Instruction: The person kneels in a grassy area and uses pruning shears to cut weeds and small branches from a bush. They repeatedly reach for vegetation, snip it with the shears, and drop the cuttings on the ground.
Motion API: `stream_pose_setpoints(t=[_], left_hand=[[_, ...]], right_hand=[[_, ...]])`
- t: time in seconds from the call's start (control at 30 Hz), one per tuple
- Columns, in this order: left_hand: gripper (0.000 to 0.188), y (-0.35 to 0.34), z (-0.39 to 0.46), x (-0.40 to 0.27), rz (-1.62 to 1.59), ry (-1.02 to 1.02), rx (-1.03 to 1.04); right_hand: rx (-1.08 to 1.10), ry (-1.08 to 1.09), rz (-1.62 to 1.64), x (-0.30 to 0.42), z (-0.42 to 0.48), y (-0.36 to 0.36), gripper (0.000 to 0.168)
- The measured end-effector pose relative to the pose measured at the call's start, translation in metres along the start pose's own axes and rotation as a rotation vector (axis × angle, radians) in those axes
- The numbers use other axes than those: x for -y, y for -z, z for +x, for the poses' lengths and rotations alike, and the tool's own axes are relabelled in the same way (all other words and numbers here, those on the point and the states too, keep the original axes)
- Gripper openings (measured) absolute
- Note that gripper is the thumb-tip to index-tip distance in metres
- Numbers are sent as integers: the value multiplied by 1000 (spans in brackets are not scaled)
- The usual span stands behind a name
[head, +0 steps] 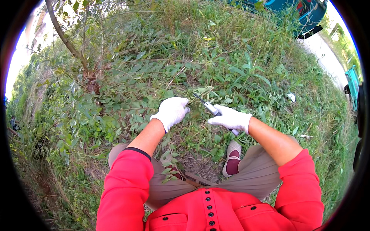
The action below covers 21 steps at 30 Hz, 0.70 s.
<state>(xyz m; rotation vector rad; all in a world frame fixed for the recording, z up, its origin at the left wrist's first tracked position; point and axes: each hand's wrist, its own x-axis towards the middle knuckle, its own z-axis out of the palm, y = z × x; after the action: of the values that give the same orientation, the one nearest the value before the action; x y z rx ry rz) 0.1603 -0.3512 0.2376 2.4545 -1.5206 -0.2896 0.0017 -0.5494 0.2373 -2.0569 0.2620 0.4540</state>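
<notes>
My left hand (pixel 172 112), in a white knit glove, is held low over the weeds with its fingers curled. Thin leafy stems run close to it, but whether any lie inside the fingers is hidden. My right hand (pixel 231 117), also gloved in white, grips a hand tool (pixel 212 109) with a grey body and a narrow dark blade. The blade points up and left, towards the gap between my hands. Its exact kind cannot be made out. Cut or bent leaves and stems (pixel 203 93) lie just beyond the blade's tip.
A small tree trunk (pixel 68 43) rises from the growth at the left. Between my knees is a low wooden seat (pixel 199 179). A teal vehicle (pixel 310 17) stands at the upper right beside a pale road (pixel 325 55). Another teal vehicle (pixel 352 86) is at the right edge.
</notes>
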Motion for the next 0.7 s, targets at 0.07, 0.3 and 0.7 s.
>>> stream_pose_setpoints(t=[0.07,0.3,0.7], left_hand=[[27,-2,-1,-2,22,23,22],[28,1,-2,-6,35,36,-36],[30,13,-8,9,103,280,-51]], right_hand=[[12,-51,16,6,-2,-2,42],[-46,-114,56,24,-11,-2,31],[-166,-87,-109,28,-18,17,28]])
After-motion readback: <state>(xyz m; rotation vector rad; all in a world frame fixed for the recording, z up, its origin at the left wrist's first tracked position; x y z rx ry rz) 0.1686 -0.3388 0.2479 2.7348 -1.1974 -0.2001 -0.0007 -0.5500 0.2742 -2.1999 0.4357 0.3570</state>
